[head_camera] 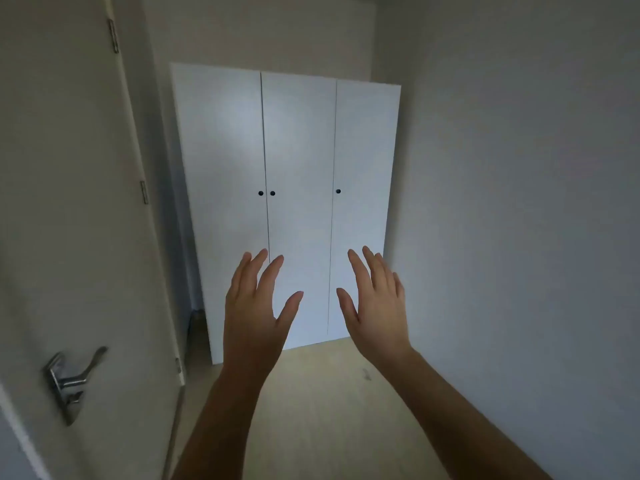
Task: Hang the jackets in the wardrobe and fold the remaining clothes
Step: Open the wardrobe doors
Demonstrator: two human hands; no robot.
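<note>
A tall white wardrobe [298,140] with three doors, all closed, stands straight ahead against the far wall. Small dark round knobs sit at mid-height on each door. My left hand [254,313] and my right hand [377,306] are both raised in front of me with fingers spread and straight, holding nothing. They hang in the air short of the wardrobe doors, not touching them. No jackets or other clothes are in view.
An open room door [79,237] with a metal lever handle [74,379] stands close on my left. A plain wall [519,202] runs along the right. Light wooden floor [322,410] stretches between me and the wardrobe.
</note>
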